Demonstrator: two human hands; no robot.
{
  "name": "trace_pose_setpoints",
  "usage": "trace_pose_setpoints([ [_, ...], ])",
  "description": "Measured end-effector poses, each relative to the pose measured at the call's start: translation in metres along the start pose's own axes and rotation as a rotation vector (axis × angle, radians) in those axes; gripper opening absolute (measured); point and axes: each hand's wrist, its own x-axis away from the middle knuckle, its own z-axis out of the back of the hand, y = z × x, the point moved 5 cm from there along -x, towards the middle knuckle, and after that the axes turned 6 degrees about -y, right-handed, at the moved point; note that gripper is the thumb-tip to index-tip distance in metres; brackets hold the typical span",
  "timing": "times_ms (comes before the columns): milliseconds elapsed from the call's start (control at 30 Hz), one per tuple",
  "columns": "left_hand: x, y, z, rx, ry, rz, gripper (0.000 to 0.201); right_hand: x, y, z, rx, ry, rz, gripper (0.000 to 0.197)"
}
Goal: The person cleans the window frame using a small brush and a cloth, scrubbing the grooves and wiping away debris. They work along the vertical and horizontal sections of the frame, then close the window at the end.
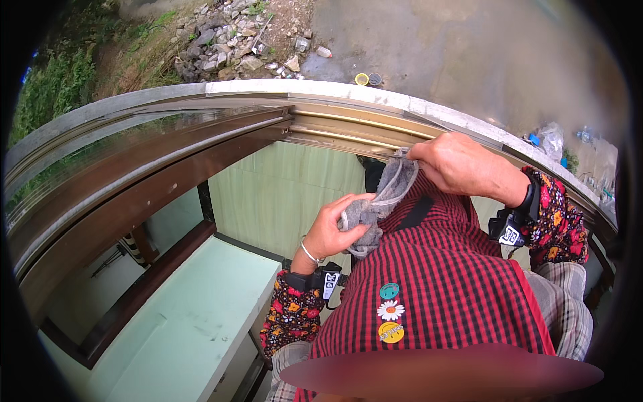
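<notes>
A grey cloth [395,181] with pale edging stretches, twisted, between my two hands in front of the red-and-black checked apron [429,288]. My left hand [329,231] is closed round its lower, bunched end. The upper end is at the fingers of my right hand [462,164], which are pinched together just over the golden window track [348,130]. Something thin and dark sticks out from those right fingertips toward the track; what it is I cannot make out. The palm side of my right hand is hidden.
Along the left runs a brown window frame [154,181] with a glass pane. Below it is a pale green ledge [181,321]. Beyond the white outer sill [321,87], far below, lie a rubble heap [228,47], wet ground, two small round containers [368,79] and plastic litter [551,141].
</notes>
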Motion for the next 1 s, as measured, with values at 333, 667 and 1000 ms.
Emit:
trace_pose_setpoints([
  [333,0.009,-0.01,-0.006,0.051,-0.065,0.073,0.05,0.018,-0.005,0.025,-0.12,0.115,0.093,0.008],
  [667,-0.005,0.012,-0.009,-0.014,-0.163,0.013,0.054,-0.044,-0.033,0.063,-0.174,0.532,0.344,0.021],
  [1000,-0.003,0.038,0.008,-0.02,-0.041,-0.134,0.054,0.064,0.033,0.061,-0.17,0.438,-0.041,0.023],
])
